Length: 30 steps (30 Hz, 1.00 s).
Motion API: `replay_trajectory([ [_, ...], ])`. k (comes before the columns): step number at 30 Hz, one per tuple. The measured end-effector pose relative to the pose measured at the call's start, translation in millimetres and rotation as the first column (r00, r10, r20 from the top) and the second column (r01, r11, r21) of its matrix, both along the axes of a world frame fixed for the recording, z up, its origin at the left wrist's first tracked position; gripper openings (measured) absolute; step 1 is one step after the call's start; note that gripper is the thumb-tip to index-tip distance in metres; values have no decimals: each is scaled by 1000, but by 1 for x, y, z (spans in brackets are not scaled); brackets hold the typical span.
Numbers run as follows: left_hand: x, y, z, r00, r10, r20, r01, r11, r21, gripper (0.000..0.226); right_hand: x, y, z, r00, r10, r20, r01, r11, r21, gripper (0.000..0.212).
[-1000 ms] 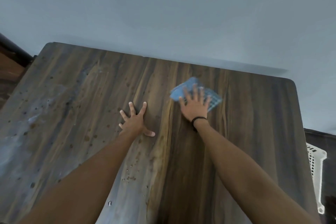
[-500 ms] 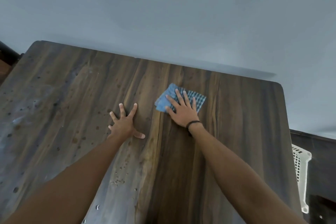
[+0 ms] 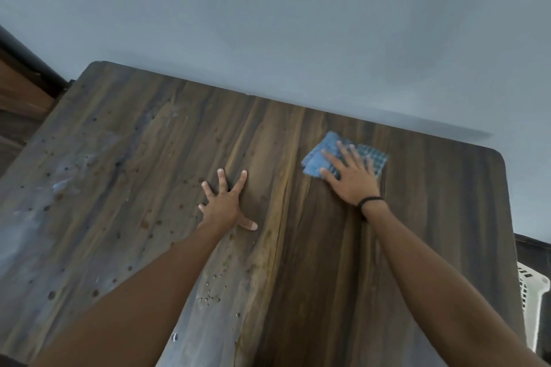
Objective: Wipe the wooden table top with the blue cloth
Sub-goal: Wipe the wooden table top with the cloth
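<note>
Grey-blue paint covers 1 wall, the biggest thing we see. Below it, 1 wooden table runs up against that wall, its left part smeared and spotted. 1 white basket stands beyond the table's right edge, partly cut off. We count 2 hands. The left hand lies flat on bare wood near the middle, fingers spread, holding nothing. The right hand presses straight fingers onto 1 blue cloth, which lies on the table's far right part. 1 black band circles the right wrist.
</note>
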State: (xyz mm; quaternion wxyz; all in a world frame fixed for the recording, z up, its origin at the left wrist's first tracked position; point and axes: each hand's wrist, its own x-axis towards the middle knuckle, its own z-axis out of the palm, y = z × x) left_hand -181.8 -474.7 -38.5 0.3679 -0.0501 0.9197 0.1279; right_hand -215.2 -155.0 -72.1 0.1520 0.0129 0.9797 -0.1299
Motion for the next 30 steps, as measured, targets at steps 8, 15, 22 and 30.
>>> replay_trajectory([
  [8,0,1,1,1000,-1,12,1,1000,-3,146,-54,-25,0,968,-249,38,250,967,-49,61],
  [15,0,1,1,1000,10,2,-10,1000,10,146,-51,26,3,881,-472,38,474,880,-26,63],
  [22,-1,0,0,1000,10,3,-10,1000,14,146,-46,-50,1,997,-68,26,70,995,-68,60],
  [30,-3,2,2,999,8,36,-8,1000,2,146,-79,-17,1,893,-448,34,449,892,-39,62],
])
